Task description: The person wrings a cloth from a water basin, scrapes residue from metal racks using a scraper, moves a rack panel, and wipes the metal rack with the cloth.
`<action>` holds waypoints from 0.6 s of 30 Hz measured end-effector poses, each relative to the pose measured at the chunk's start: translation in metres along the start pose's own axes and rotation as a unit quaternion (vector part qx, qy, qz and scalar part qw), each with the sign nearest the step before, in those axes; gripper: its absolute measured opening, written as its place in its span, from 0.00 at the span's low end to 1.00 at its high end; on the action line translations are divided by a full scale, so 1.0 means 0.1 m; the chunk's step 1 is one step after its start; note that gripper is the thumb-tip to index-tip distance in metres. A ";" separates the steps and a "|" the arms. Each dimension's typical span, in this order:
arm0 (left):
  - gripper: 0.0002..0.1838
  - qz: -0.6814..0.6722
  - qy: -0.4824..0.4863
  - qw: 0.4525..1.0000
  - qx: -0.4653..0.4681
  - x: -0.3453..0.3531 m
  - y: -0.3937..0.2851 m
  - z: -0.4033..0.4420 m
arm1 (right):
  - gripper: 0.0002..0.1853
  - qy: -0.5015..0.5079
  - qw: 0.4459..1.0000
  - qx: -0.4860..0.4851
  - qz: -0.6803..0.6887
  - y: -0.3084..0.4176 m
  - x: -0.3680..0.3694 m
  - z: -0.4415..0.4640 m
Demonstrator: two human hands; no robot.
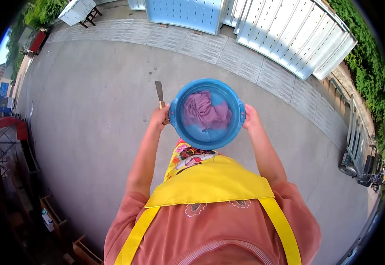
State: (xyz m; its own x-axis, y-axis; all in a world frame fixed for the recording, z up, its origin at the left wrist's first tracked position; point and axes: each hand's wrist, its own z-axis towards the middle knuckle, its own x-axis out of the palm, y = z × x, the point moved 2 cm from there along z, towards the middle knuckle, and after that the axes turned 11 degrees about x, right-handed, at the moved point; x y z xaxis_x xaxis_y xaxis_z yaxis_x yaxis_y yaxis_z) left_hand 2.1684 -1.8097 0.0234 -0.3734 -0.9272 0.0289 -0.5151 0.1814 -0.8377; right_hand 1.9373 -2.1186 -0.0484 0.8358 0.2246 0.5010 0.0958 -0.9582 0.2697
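Observation:
Held out in front of me is a round blue basin [206, 145] with water in it. A wet purple cloth [208, 111] lies bunched in the water, partly under the surface. My left hand [159, 117] is closed on the basin's left handle and also grips a scraper [159, 92], its metal blade pointing away from me above the wooden handle. On the opposite side my right hand [251, 118] is closed around the basin's right handle. The fingertips of both hands are partly hidden behind the rim.
Grey concrete ground [91, 119] spreads around me. White-blue metal panels [289, 35] stand at the back right, beside a paved strip [201, 46]. A metal rack [358, 132] is at the right, a white box on a stand [77, 12] at the far left. Wooden items [53, 212] lie lower left.

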 end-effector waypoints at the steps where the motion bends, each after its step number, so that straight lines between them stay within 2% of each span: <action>1: 0.11 0.013 0.016 1.000 0.010 0.11 -0.13 0.46 | 0.14 0.027 1.000 -0.002 0.003 0.24 0.15 0.30; 3: 0.12 0.043 0.051 0.998 0.017 0.26 -0.31 1.35 | 0.13 0.070 0.997 0.001 0.016 0.56 0.38 0.72; 7: 0.11 0.092 0.065 0.993 0.033 0.84 -0.91 2.84 | 0.11 -0.013 0.997 -0.014 0.080 1.37 1.20 1.24; 9: 0.11 0.098 0.036 0.994 0.030 1.07 -1.17 3.24 | 0.11 -0.061 0.990 -0.007 0.127 1.59 1.22 1.70; 12: 0.11 0.085 0.047 0.995 0.016 1.38 -1.46 4.08 | 0.11 0.001 0.992 -0.043 0.120 2.12 1.41 2.35; 15: 0.10 0.081 0.028 0.996 -0.003 1.77 -1.64 4.95 | 0.11 -0.057 0.989 0.009 0.137 2.68 1.60 3.12; 18: 0.10 0.100 0.050 0.992 -0.055 2.00 -1.66 5.76 | 0.11 -0.081 0.989 0.023 0.117 3.14 1.69 4.01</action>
State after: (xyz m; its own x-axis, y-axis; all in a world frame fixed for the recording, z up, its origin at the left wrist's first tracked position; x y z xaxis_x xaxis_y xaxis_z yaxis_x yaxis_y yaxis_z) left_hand 2.6237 -2.2142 -0.1462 -0.5485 -0.8330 -0.0728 -0.5029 0.3982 -0.7671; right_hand 2.3255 -2.4524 -0.2086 0.9135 -0.0332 0.4054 -0.0898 -0.9885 0.1215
